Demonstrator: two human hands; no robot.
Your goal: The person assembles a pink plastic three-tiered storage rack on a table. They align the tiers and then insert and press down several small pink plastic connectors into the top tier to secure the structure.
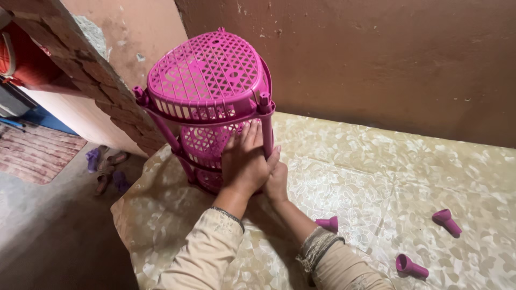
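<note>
The left hand (pixel 244 158) lies flat and open against the magenta three-tier basket rack (pixel 209 102); the right hand (pixel 277 182), half hidden behind it, grips one rack post low down. Three loose magenta caps (pixel 411 266) lie on the cloth-covered counter (pixel 376 177).

One pink tiered rack (pixel 209 102) stands right at the fingers (pixel 248 140), with three lattice baskets stacked in it, the lowest mostly hidden behind the hands. Two hands on it, left hand (pixel 244 164) and right hand (pixel 277 182). Three loose pink caps: one (pixel 328 223) just right of the fingers, two more (pixel 447 221) (pixel 411 266) well off to the right.
</note>
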